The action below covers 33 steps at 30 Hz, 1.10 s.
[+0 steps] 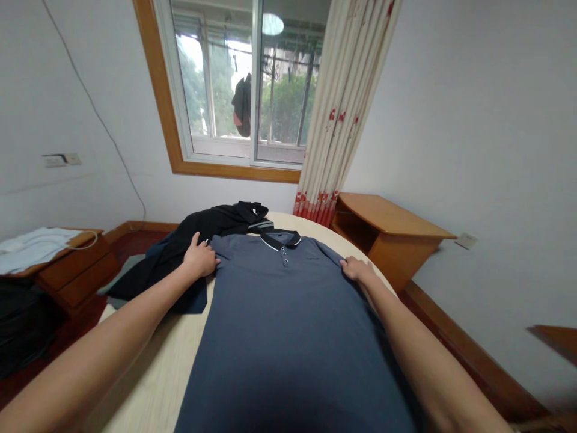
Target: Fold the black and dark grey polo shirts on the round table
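A dark grey-blue polo shirt (283,325) lies spread face up on the pale table (148,367). Its black collar with white trim and its buttoned placket point to the far side. At the left sleeve edge, my left hand (201,257) is closed with its fingers gripping the cloth, thumb raised. My right hand (358,269) pinches the opposite sleeve near the table's right rim. The lower end of the shirt runs out of view toward me. Close to my left hand lies a heap of dark clothes (180,240), black on top.
Right of the table stands a wooden desk (392,216) against the wall. On the left is a wooden cabinet (72,270) with white cloth (36,248) on it, beside a black bag (22,325). A curtain (342,114) hangs by the window behind the table.
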Each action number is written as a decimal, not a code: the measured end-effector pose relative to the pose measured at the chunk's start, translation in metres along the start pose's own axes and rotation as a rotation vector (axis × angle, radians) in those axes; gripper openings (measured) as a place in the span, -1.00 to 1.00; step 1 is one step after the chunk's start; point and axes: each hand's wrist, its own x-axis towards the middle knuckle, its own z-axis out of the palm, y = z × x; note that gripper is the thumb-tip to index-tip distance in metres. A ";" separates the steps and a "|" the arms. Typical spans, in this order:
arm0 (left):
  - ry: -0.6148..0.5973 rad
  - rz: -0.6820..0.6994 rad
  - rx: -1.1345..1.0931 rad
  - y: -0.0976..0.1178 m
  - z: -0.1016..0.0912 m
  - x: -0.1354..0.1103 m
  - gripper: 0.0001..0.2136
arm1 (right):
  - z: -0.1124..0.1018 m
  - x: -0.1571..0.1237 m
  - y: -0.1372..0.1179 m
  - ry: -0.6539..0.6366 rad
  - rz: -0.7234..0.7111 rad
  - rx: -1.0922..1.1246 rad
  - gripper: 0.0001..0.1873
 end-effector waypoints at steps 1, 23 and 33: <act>0.001 -0.022 0.016 0.002 -0.001 -0.001 -0.67 | 0.001 0.000 0.001 0.024 0.009 -0.015 -0.44; -0.052 -0.198 -0.072 0.025 0.002 0.029 -0.63 | -0.028 0.045 0.031 0.358 0.204 0.005 -0.64; -0.060 -0.033 -0.384 0.093 0.019 0.077 -0.43 | 0.012 0.020 -0.090 0.052 -0.256 0.070 -0.32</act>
